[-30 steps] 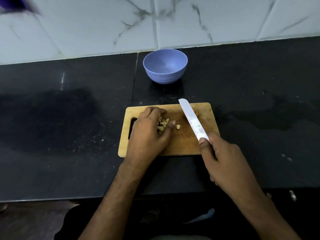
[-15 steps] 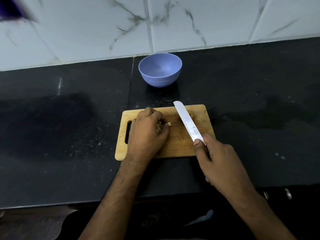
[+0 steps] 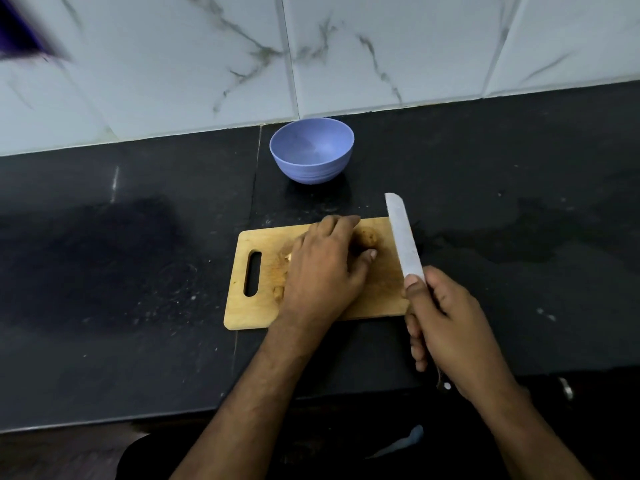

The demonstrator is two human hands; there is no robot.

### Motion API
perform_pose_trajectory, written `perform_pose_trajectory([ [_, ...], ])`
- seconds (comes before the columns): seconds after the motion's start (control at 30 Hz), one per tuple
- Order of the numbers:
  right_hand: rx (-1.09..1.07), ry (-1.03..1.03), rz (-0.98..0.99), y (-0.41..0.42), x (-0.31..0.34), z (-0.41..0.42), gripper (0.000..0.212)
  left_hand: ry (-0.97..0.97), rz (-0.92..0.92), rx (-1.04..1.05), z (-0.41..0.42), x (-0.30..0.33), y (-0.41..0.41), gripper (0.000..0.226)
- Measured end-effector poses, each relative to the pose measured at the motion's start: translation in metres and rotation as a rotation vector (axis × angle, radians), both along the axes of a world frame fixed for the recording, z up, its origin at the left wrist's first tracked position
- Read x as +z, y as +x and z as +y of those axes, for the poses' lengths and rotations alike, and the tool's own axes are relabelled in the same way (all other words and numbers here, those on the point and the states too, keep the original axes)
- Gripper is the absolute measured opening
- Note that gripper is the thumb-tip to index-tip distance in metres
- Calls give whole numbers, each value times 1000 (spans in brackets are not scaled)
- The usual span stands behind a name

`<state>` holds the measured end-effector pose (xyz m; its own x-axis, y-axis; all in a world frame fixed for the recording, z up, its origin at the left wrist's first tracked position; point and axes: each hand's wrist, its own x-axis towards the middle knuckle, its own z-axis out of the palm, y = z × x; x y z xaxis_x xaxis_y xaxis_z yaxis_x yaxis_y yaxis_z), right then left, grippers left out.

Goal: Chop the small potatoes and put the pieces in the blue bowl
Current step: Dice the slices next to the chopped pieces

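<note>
A wooden cutting board (image 3: 381,292) with a handle slot lies on the black counter. My left hand (image 3: 323,271) rests on it, fingers curled over a small brown potato (image 3: 367,237) near the board's far edge. A few pale potato pieces (image 3: 278,292) show at the hand's left side; others are hidden under the palm. My right hand (image 3: 450,327) grips a knife (image 3: 403,237), its blade pointing away over the board's right edge, lifted clear of the potato. The blue bowl (image 3: 311,150) stands empty behind the board, near the wall.
The black counter (image 3: 121,271) stretches left and right, with a damp patch (image 3: 519,237) to the right of the board. White marble wall tiles (image 3: 381,64) rise behind the bowl. The counter's front edge runs just below my forearms.
My left hand has slid right and forward, from the heap of cut pieces onto the whole potato. The knife has swung rightward toward the board's right edge.
</note>
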<state>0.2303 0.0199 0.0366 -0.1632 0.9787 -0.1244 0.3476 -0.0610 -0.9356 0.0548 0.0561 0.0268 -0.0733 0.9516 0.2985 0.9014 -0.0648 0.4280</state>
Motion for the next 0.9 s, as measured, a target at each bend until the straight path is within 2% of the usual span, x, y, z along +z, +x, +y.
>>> perform_pose_trajectory([
  [0.1, 12, 9, 8, 0, 0, 0, 27, -28, 21, -20, 10, 2, 6, 57],
  [0.2, 17, 25, 23, 1, -1, -1, 26, -48, 32, -32, 17, 6, 11, 39],
  [0.33, 24, -3, 79, 2, 3, -3, 27, -22, -101, -34, 11, 5, 15, 26],
  [0.47, -4, -119, 207, 6, 6, -3, 34, 36, -202, -45, -9, -4, 23, 26],
  [0.57, 6, -247, 271, 14, 9, -5, 22, 66, -210, -38, -22, -14, 31, 24],
  [0.63, 69, -218, 169, 22, 10, -10, 17, 75, -227, -28, -24, -16, 33, 24],
  [0.73, 142, 67, -244, 35, 9, -18, 32, 75, -253, -49, -27, -16, 31, 21],
  [0.8, 153, 214, -452, 38, 8, -25, 38, 62, -268, -64, -34, -17, 31, 24],
  [0.9, 125, 282, -545, 35, 6, -36, 39, 58, -261, -75, -43, -18, 30, 29],
])
